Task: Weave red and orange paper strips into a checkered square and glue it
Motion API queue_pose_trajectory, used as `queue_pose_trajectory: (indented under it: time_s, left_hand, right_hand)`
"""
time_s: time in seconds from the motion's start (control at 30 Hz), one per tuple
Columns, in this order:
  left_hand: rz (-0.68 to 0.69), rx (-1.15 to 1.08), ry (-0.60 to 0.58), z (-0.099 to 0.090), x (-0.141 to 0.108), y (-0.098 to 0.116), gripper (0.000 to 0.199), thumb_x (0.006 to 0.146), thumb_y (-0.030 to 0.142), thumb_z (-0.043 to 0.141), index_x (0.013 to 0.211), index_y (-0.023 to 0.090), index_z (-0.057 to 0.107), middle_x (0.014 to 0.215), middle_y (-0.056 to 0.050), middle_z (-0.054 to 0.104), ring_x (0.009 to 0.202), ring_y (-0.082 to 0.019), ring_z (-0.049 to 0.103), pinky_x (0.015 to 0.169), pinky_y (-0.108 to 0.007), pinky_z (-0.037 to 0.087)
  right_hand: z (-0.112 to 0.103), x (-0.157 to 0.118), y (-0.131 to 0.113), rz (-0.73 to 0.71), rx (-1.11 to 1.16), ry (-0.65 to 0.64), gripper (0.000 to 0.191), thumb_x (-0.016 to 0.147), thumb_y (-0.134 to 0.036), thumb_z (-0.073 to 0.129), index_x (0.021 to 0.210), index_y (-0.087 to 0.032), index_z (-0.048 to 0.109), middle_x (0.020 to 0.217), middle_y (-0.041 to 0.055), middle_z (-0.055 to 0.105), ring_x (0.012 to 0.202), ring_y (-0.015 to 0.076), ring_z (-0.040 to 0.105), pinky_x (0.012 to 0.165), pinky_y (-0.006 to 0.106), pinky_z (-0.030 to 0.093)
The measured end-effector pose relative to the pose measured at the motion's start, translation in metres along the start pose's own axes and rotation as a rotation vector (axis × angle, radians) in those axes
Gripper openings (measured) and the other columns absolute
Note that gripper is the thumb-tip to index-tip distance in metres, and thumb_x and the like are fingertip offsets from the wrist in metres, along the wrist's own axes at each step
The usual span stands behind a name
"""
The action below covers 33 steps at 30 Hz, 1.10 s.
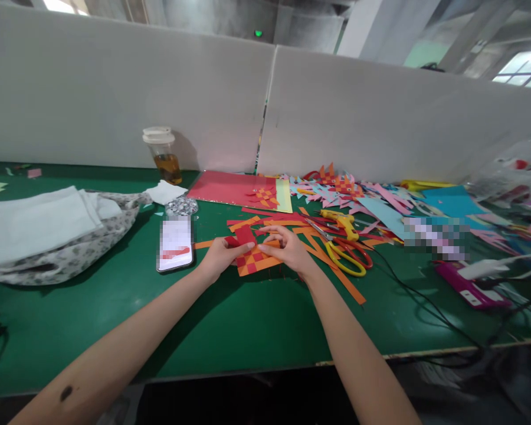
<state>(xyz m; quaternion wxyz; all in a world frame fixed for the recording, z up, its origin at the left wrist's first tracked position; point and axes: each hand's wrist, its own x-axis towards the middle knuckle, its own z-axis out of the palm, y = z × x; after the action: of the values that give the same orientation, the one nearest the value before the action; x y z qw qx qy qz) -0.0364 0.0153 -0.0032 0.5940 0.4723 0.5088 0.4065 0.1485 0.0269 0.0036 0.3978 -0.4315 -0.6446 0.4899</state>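
Observation:
A red and orange woven paper piece (248, 263) is held between both hands above the green table. My left hand (220, 257) pinches its left side, thumb on top. At its right side my right hand (287, 250) is closed on an orange strip of the piece, thumb and fingers together. Loose orange strips (336, 268) and red strips lie just behind and to the right. Scissors with yellow handles (346, 260) rest on the strips. A phone (176, 243) lies left of my left hand.
A lidded cup (163, 154) stands by the grey partition (128, 94). Red sheets (225, 188), paper scraps (327, 198) and a yellow glue gun (343, 221) lie behind. Patterned fabric (84, 248) is left; a magenta power strip (469, 289) with cables is right.

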Motion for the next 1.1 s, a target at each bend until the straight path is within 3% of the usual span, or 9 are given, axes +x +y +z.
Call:
queue_pose_trajectory:
  time_s: [0.2,0.4,0.53,0.63,0.8,0.97,1.1]
  left_hand:
    - [0.030,-0.028,-0.024,0.002,-0.001,0.000,0.037,0.059,0.042,0.075,0.083,0.015,0.068,0.079,-0.006,0.069,0.064,-0.012,0.061,0.054,-0.020,0.046]
    - [0.126,-0.193,0.136,-0.003,0.002,0.006,0.040,0.060,0.044,0.073,0.087,0.016,0.065,0.078,-0.003,0.066,0.068,-0.012,0.061,0.059,-0.020,0.048]
    - [0.110,-0.341,0.056,-0.006,0.002,0.010,0.049,0.063,0.044,0.072,0.103,0.017,0.059,0.093,-0.006,0.067,0.074,-0.013,0.063,0.065,-0.024,0.051]
    - [0.084,-0.330,0.047,-0.005,0.002,0.009,0.051,0.060,0.036,0.076,0.102,0.016,0.058,0.087,-0.005,0.067,0.073,-0.013,0.064,0.065,-0.023,0.052]
    - [0.100,-0.344,0.138,-0.005,0.002,0.010,0.041,0.062,0.036,0.075,0.092,0.013,0.059,0.071,-0.003,0.065,0.060,-0.010,0.062,0.057,-0.021,0.051]
    - [0.079,-0.361,0.014,-0.004,0.000,0.013,0.039,0.067,0.043,0.069,0.094,0.017,0.058,0.078,-0.003,0.065,0.061,-0.010,0.061,0.058,-0.023,0.052]
    - [0.067,-0.163,-0.083,0.000,-0.004,0.010,0.056,0.057,0.030,0.079,0.107,0.019,0.057,0.087,-0.005,0.068,0.073,-0.014,0.065,0.062,-0.023,0.052]
  right_hand:
    - [0.001,-0.002,-0.002,0.018,0.000,-0.028,0.048,0.064,-0.033,0.072,0.106,-0.021,0.053,0.077,0.0009,0.062,0.064,0.0135,0.061,0.063,0.029,0.050]
    - [-0.001,-0.002,-0.003,-0.004,-0.054,-0.020,0.048,0.065,-0.035,0.071,0.107,-0.021,0.055,0.076,0.0014,0.061,0.067,0.0142,0.061,0.065,0.030,0.050]
    - [-0.001,-0.001,-0.003,-0.002,-0.044,0.077,0.046,0.063,-0.035,0.072,0.104,-0.021,0.055,0.076,0.0012,0.060,0.066,0.0140,0.060,0.063,0.029,0.050]
    - [-0.001,-0.001,-0.003,-0.014,-0.031,0.114,0.046,0.063,-0.035,0.072,0.103,-0.021,0.055,0.075,0.0008,0.059,0.068,0.0147,0.060,0.063,0.029,0.051]
    - [-0.001,-0.001,-0.002,-0.028,-0.022,0.070,0.045,0.063,-0.035,0.072,0.103,-0.022,0.055,0.075,0.0013,0.061,0.073,0.0160,0.061,0.067,0.031,0.051]
    - [-0.001,0.000,-0.002,-0.025,-0.035,0.139,0.044,0.062,-0.034,0.072,0.101,-0.022,0.056,0.076,0.0017,0.061,0.076,0.0174,0.061,0.066,0.031,0.051]
    - [0.001,0.000,-0.005,-0.030,-0.030,0.152,0.046,0.061,-0.033,0.073,0.102,-0.022,0.055,0.076,0.0012,0.061,0.076,0.0168,0.061,0.067,0.031,0.051]
